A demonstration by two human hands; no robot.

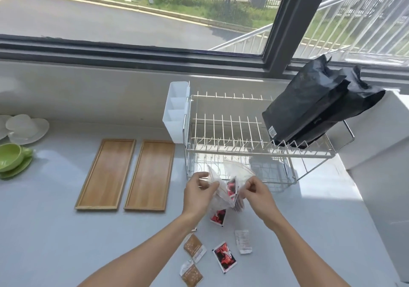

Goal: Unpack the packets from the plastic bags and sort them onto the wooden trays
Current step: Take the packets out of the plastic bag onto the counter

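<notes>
A: Left hand [199, 192] and right hand [256, 190], head view: each pinches one side of the clear plastic bag [223, 189], mouth held apart above the counter, red packets inside.

B: Step?

A: Unpacking, likely. Loose packets [224, 257] lie below; both wooden trays [128, 173] bare, to the left.

B: Next?

A: Probably emptying the bag, then sorting by kind.

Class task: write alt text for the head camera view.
Both hands, left hand and right hand, pull open a clear plastic bag of packets over a white counter. Loose packets lie below; two empty wooden trays wait left.
</notes>
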